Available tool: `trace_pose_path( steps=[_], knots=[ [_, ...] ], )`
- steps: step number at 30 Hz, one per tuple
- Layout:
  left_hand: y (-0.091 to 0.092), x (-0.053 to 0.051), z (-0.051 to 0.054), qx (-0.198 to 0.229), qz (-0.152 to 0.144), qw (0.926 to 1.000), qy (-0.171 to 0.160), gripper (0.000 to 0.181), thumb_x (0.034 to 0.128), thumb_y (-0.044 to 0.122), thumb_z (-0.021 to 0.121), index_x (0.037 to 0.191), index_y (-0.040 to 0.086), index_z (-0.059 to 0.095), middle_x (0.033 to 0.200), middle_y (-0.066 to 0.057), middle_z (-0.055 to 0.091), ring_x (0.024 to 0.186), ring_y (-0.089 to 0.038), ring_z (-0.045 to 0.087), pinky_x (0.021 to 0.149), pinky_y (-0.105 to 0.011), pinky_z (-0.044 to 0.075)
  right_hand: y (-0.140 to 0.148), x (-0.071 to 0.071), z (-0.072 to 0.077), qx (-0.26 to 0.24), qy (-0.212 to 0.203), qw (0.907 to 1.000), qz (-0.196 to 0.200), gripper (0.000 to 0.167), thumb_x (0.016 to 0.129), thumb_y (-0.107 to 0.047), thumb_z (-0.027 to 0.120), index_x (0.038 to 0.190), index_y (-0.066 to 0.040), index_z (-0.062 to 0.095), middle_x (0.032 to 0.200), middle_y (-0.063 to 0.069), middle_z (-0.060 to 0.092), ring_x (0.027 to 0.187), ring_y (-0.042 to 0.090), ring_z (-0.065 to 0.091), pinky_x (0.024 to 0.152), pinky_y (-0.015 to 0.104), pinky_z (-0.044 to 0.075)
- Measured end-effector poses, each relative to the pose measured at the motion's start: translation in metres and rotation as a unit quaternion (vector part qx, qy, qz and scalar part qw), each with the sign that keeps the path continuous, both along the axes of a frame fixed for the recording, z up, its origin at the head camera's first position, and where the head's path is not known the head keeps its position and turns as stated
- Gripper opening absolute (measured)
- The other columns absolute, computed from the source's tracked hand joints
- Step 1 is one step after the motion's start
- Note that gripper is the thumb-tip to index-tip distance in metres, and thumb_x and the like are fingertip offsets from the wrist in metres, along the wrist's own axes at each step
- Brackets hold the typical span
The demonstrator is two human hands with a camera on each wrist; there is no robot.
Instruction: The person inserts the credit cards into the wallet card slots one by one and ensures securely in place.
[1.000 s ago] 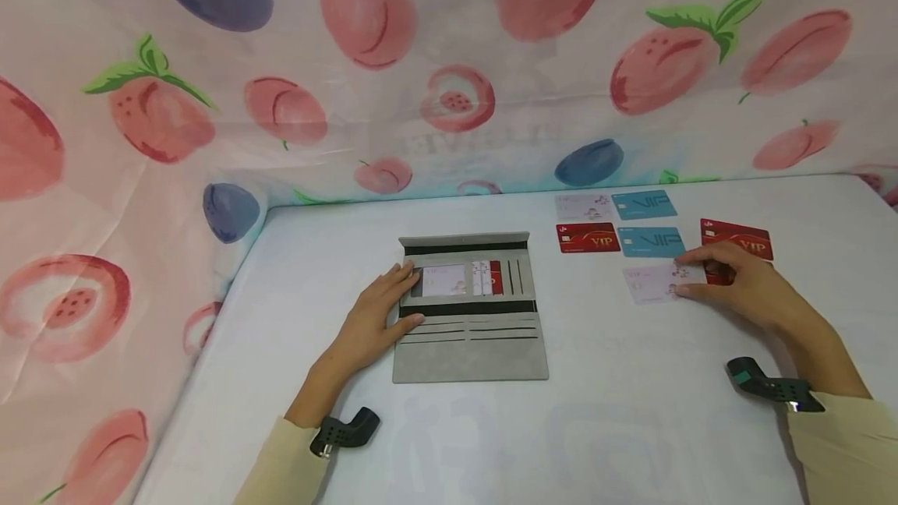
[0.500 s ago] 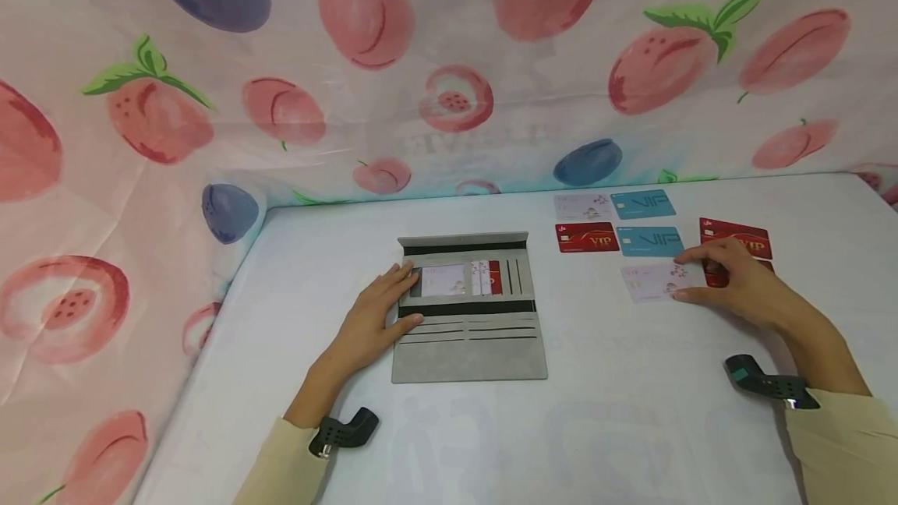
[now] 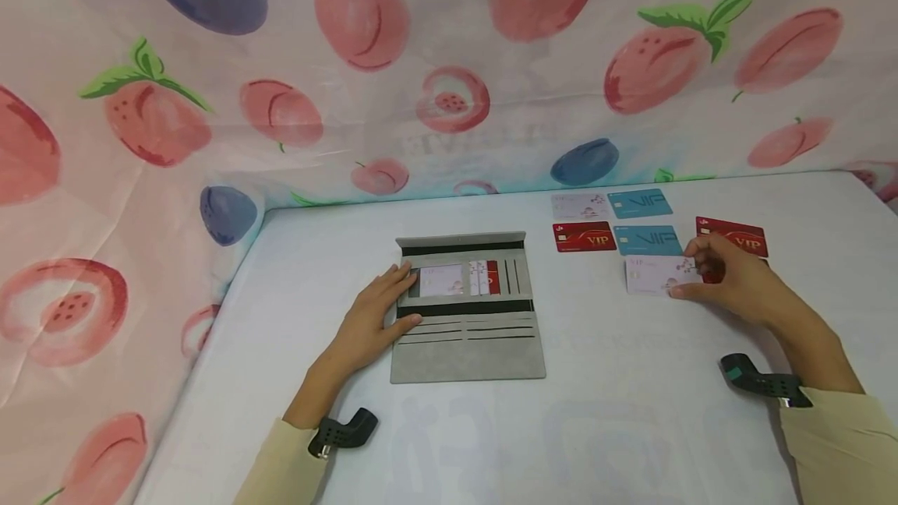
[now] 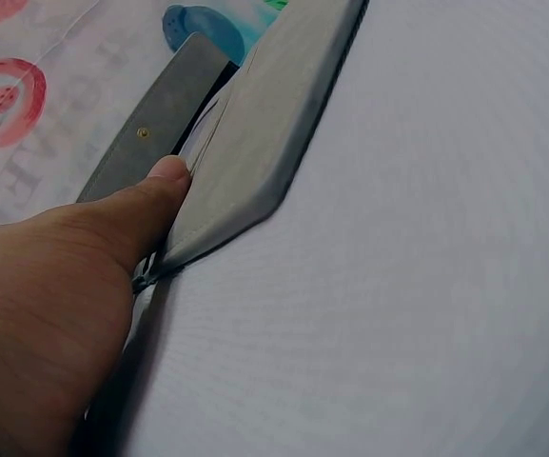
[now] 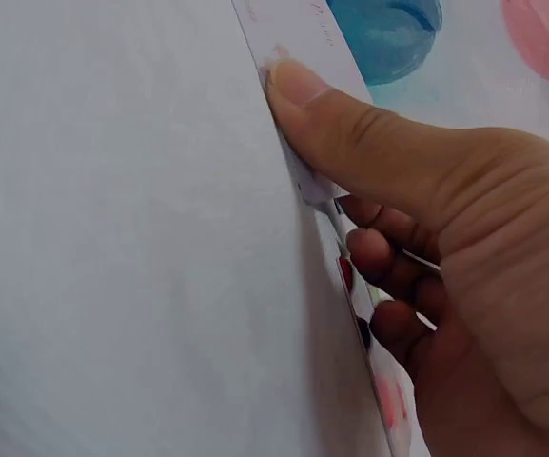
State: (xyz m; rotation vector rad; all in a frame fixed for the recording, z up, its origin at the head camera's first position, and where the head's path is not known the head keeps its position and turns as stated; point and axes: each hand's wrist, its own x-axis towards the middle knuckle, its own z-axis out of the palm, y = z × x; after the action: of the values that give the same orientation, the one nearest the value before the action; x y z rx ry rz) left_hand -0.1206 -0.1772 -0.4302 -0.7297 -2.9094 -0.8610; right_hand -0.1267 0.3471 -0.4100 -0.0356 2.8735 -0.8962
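Observation:
A grey wallet [image 3: 466, 361] lies unfolded on the white table, with a pale pink card [image 3: 440, 280] in its window pocket and the edges of pink and red cards in slots beside it. My left hand [image 3: 372, 316] rests on the wallet's left edge, fingers straight; its thumb also shows on the wallet in the left wrist view. On the right, my right hand [image 3: 737, 279] pinches a pale pink VIP card [image 3: 654, 274] at its right end. The right wrist view shows the thumb on that card's face and the other fingers curled behind.
Above the held card lie another pink card [image 3: 578, 207], two blue VIP cards [image 3: 640, 203] and a red VIP card [image 3: 584, 237]. Further red cards [image 3: 733, 234] lie behind the right hand, partly hidden. A fruit-patterned cloth [image 3: 449, 30] rises behind the table.
The pink card has come up off the table, tilted, in the right hand's pinch; before, it lay flat under the fingertips. The left hand stays on the wallet.

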Motion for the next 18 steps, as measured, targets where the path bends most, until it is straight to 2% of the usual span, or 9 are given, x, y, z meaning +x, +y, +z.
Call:
trace_pose_path(
  steps=[2,5,7,10,13,18],
  knots=[
    [0.0,0.0,0.0,0.001,0.0,1.0,-0.001,0.068,0.094,0.028,0.074,0.152,0.003,0.048,0.164,-0.014,0.038,0.154,-0.037,0.03,0.125,-0.06,0.025,-0.001,0.0,0.001,-0.001,0.017,0.9999,0.002,0.061,0.082,-0.033,0.087,0.123,-0.005,0.051,0.107,0.017,0.061,0.1,0.034,0.054,0.081,0.031,0.054],
    [0.0,0.0,0.001,0.002,0.0,1.0,-0.001,0.068,0.0941,0.028,0.074,0.152,0.003,0.048,0.164,-0.014,0.038,0.154,-0.038,0.03,0.125,-0.06,0.025,-0.002,0.001,0.004,-0.005,0.043,0.9989,0.017,0.052,0.084,-0.023,0.086,0.122,-0.005,0.054,0.105,0.016,0.064,0.098,0.034,0.058,0.074,0.011,0.047],
    [0.0,0.0,0.001,0.003,-0.001,1.0,-0.001,0.068,0.0941,0.028,0.074,0.152,0.003,0.047,0.164,-0.014,0.038,0.154,-0.038,0.03,0.126,-0.06,0.024,-0.001,0.002,0.006,-0.005,0.054,0.9981,0.029,0.046,0.086,-0.017,0.084,0.122,-0.006,0.057,0.106,0.017,0.065,0.098,0.037,0.061,0.069,0.002,0.042],
    [0.0,0.0,0.001,0.002,-0.002,1.0,0.0,0.067,0.0944,0.027,0.074,0.152,0.004,0.047,0.164,-0.013,0.038,0.154,-0.037,0.03,0.126,-0.058,0.024,-0.002,0.003,0.01,-0.004,0.047,0.9981,0.039,0.043,0.091,-0.018,0.079,0.128,-0.009,0.06,0.111,0.02,0.067,0.101,0.043,0.064,0.067,0.007,0.047],
    [0.0,0.0,0.0,0.001,-0.001,1.0,0.002,0.067,0.0943,0.027,0.074,0.152,0.004,0.048,0.164,-0.013,0.038,0.154,-0.037,0.03,0.126,-0.058,0.024,-0.004,0.004,0.014,-0.005,0.033,0.9986,0.04,0.045,0.094,-0.027,0.075,0.135,-0.014,0.061,0.116,0.021,0.066,0.104,0.043,0.063,0.064,0.017,0.054],
    [0.0,0.0,0.0,0.001,-0.001,1.0,0.002,0.067,0.0941,0.028,0.074,0.151,0.003,0.048,0.164,-0.013,0.038,0.154,-0.037,0.03,0.126,-0.058,0.024,-0.014,0.005,0.019,-0.02,0.047,0.9984,0.025,0.051,0.096,-0.033,0.073,0.141,-0.015,0.061,0.108,0.015,0.069,0.097,0.027,0.063,0.061,0.02,0.054]
  ],
)
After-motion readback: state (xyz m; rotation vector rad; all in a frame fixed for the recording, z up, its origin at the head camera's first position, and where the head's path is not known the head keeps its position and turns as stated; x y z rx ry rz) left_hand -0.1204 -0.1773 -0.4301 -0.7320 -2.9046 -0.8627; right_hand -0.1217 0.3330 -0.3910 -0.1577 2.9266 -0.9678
